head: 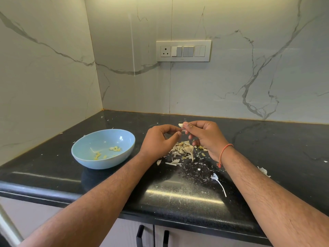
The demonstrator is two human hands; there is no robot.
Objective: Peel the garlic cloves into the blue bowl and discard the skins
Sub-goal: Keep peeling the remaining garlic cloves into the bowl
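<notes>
Blue bowl point(103, 148), peeled cloves inside, sits left on black counter point(178, 193). L hand point(158, 139) pinches skin off clove point(181, 125), gripped in R hand point(204, 136) fingertips; skins point(185, 151) heaped below hands.

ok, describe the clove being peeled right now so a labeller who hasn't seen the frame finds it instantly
Start at the black countertop, right of the blue bowl. Both hands meet above the pile of skins; the garlic clove is the pale nub pinched in the right hand, the left hand picking at it. It alone is held in the air.
</notes>
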